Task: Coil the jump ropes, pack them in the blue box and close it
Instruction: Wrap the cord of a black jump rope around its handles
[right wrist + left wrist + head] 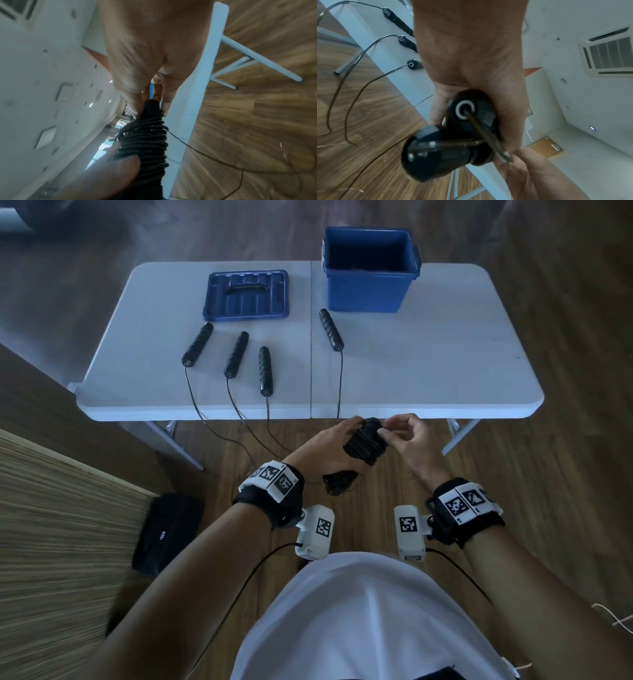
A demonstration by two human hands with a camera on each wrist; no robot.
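Nearest you, in front of the white shirt (359, 611), your left hand (329, 446) has its grip clenched around a pair of black handles wound with rope, the wrapped bundle (364, 441), held in the air just short of the tabletop (445, 364) edge. Your right hand (407, 436) meets the bundle's upper end, its grip pinching there with thumb and fingers; whether it pinches rope or handle cannot be told. A loose tuft of rope (339, 484) hangs below the left hand. On the floor to your left lies a black bag (164, 532). Thin rope lines (236, 409) trail from the floor up over the near tabletop edge, crossing the gap between you and the table. They lead to four black handles lying on the tabletop: three on the left half (236, 354) and one (331, 329) just right of the centre seam. Beyond the three lies the blue lid (246, 295), flat. At far right stands the blue box (370, 268), open.
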